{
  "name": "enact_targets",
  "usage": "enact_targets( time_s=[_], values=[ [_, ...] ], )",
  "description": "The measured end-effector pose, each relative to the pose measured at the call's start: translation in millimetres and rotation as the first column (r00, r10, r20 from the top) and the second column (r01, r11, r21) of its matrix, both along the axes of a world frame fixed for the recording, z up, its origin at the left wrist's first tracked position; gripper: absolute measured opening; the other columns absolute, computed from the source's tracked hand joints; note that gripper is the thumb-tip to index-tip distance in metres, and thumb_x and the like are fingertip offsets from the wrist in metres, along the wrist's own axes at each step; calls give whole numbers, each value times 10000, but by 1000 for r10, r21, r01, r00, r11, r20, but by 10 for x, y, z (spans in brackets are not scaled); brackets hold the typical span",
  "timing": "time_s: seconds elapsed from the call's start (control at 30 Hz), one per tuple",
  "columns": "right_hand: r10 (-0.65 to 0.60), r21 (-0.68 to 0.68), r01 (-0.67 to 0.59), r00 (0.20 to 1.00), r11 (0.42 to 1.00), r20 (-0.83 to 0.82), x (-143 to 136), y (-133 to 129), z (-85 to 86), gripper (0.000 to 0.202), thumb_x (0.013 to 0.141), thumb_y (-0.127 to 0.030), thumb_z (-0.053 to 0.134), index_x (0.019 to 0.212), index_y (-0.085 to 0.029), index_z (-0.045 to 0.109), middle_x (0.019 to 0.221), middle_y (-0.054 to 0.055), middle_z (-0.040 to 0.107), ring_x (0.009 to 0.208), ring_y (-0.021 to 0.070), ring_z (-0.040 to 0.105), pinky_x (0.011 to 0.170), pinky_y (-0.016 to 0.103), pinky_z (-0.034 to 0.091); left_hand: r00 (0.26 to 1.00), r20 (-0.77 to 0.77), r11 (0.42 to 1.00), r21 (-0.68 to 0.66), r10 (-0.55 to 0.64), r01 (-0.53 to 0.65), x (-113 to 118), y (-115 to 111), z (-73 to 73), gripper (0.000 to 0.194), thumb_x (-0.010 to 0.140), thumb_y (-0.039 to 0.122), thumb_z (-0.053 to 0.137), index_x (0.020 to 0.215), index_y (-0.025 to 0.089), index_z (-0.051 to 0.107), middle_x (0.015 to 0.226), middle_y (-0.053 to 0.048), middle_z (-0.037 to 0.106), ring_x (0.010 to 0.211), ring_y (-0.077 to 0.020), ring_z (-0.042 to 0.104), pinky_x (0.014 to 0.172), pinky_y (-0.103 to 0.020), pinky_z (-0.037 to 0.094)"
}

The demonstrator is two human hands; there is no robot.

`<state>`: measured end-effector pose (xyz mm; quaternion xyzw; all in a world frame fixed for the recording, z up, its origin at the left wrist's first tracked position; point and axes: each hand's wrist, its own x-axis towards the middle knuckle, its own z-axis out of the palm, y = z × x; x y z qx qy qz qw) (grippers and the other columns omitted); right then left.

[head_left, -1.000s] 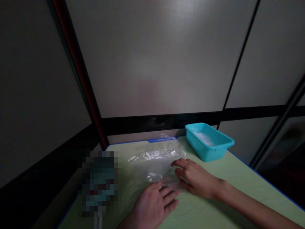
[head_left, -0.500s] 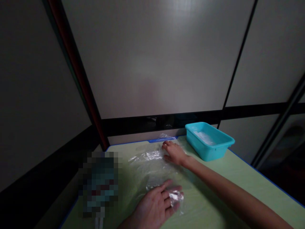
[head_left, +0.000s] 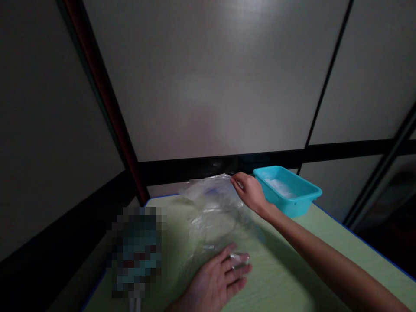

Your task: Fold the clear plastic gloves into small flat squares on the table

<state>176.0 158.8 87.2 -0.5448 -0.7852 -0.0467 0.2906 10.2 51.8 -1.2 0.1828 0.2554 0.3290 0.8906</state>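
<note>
A thin, clear plastic bag (head_left: 212, 221) spreads over the table between my hands, its far part raised off the surface. My right hand (head_left: 249, 190) pinches the bag's far right edge with bent fingers, just left of a turquoise basin. Closer to me, my left hand (head_left: 214, 277) lies palm up with its fingers stretched apart. A shiny fold of the plastic crosses those fingertips, and whether they grip it I cannot make out.
The turquoise basin (head_left: 303, 207) stands at the table's far right and holds a whitish thing. A pixelated object (head_left: 138, 251) is at the left edge. Behind the light green table (head_left: 282, 264) rise grey cabinet panels (head_left: 214, 86).
My right hand has moved up and slightly right, going from loosely spread to pinching the bag. The bag's far edge has lifted with it. My left hand has barely moved.
</note>
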Motion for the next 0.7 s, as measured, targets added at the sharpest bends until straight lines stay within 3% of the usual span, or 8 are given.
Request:
enact_targets(
  time_s=[0.2, 0.3, 0.37, 0.43, 0.57, 0.63, 0.7],
  values=[
    [227, 42, -224, 968, 974, -107, 264, -769, -71, 253, 925, -273, 329, 793, -173, 521, 755, 42, 559, 689, 143, 528, 628, 243, 400, 994, -63, 996, 6, 91, -91, -9, 178, 64, 259, 877, 205, 422, 1125, 132, 430, 1068, -151, 596, 956, -257, 595, 853, -381, 369],
    [452, -132, -495, 854, 859, -260, 358, -1166, -104, 220, 917, -230, 352, 776, -184, 514, 763, 42, 547, 705, 142, 525, 637, 256, 405, 986, -78, 988, 35, 150, -148, 2, 414, 91, 237, 902, 193, 397, 1102, 93, 475, 1013, -136, 606, 910, -231, 602, 858, -376, 389],
    [498, -244, -605, 778, 758, -383, 404, -1348, -111, 206, 910, -230, 387, 766, -191, 530, 786, 38, 555, 734, 136, 535, 655, 252, 414, 973, -91, 976, 61, 213, -208, 36, 608, 91, 232, 913, 209, 410, 1096, 102, 504, 1032, -103, 590, 909, -208, 589, 832, -370, 423],
    [470, -293, -674, 705, 678, -531, 444, -1440, -134, 195, 895, -256, 435, 753, -190, 550, 802, 41, 568, 767, 138, 543, 688, 259, 420, 958, -117, 965, 73, 261, -254, 95, 799, 82, 263, 887, 287, 498, 1109, 146, 512, 1088, -77, 557, 895, -202, 581, 758, -392, 476],
    [359, -285, -817, 496, 502, -790, 515, -1393, -275, 271, 854, -349, 510, 679, -151, 571, 781, 58, 590, 756, 142, 546, 671, 261, 411, 917, -134, 923, 139, 376, -359, 224, 1042, 64, 275, 877, 274, 522, 1124, 153, 508, 1109, -77, 545, 901, -204, 580, 742, -391, 494],
    [250, -255, -850, 401, 462, -882, 545, -1318, -375, 296, 819, -377, 558, 650, -135, 563, 716, 46, 590, 666, 114, 533, 590, 221, 391, 906, -140, 911, 174, 399, -374, 230, 1050, 60, 275, 877, 274, 522, 1124, 153, 508, 1109, -77, 545, 902, -205, 580, 744, -392, 493],
    [90, -234, -854, 308, 464, -947, 566, -1252, -466, 276, 791, -365, 601, 654, -130, 551, 628, 13, 578, 528, 69, 492, 489, 173, 349, 908, -152, 911, 206, 391, -358, 163, 977, 55, 276, 877, 274, 523, 1125, 154, 508, 1114, -78, 544, 909, -207, 579, 750, -396, 492]
  ],
)
